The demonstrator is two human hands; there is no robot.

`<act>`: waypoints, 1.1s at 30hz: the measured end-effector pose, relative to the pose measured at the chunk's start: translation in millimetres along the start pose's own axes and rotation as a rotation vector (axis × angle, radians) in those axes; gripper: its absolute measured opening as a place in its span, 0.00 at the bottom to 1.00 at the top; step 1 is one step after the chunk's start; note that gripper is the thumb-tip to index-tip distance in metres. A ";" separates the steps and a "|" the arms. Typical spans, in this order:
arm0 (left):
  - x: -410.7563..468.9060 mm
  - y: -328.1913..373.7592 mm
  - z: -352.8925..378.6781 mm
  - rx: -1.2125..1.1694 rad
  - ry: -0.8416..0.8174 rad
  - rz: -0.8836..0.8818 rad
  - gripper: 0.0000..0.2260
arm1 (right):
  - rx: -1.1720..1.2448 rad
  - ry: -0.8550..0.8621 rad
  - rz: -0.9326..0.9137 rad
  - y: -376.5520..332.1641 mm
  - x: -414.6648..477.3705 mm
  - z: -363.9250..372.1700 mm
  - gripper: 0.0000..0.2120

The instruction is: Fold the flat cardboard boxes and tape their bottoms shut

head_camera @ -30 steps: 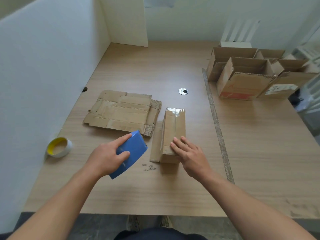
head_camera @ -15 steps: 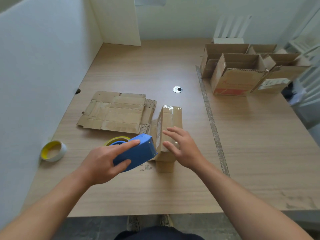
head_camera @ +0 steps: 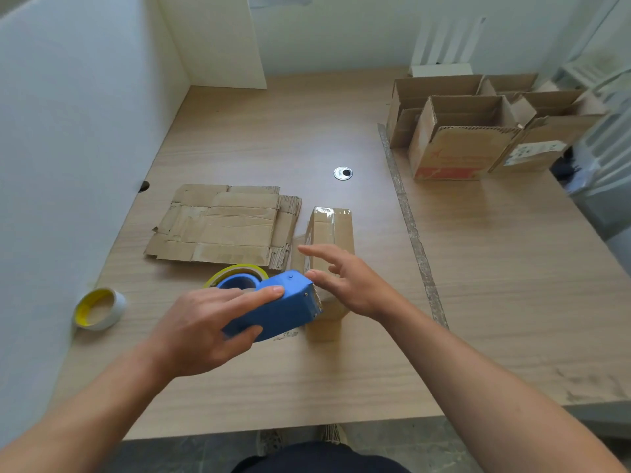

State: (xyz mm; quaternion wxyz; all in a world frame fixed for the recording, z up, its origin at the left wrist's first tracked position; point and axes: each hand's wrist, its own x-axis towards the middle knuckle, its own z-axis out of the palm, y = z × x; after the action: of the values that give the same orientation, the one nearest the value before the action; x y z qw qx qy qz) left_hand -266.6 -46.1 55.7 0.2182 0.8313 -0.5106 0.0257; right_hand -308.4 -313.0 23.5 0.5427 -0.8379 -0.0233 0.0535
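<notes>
2 hands: left grips dispenser; right (fingers spread) on box.

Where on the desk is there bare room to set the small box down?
Bare: the desktop beyond the flat cardboard, and the stretch right of the grey seam, nearer than the open boxes. Crowded: the middle, around the tape dispenser, small box, left hand and right hand.
</notes>
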 end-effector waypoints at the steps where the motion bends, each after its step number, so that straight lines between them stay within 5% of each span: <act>1: 0.7 0.4 0.3 -0.007 -0.001 0.001 0.26 | 0.004 -0.023 0.010 -0.1 1.2 -0.6 0.18; 5: 5.0 0.4 -0.6 -0.025 0.007 0.005 0.26 | 0.137 -0.026 0.056 -0.1 4.7 -1.9 0.03; 14: 6.8 -9.5 -2.3 -0.143 -0.064 -0.104 0.29 | 0.078 0.012 0.053 1.5 2.7 -9.4 0.10; 26: 36.4 -26.4 -22.7 -0.339 -0.566 -0.375 0.26 | 0.225 0.319 0.354 67.0 -67.2 -20.3 0.12; 33: 76.9 -20.1 -13.7 -0.196 -0.665 -0.453 0.22 | 0.248 0.407 0.436 88.8 -62.8 0.8 0.11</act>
State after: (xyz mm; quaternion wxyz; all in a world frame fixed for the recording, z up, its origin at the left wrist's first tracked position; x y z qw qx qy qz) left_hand -210.1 -97.5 81.7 0.1196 0.8608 -0.3576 -0.3418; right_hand -372.6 -354.8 -53.8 0.6101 -0.7441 0.2722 0.0022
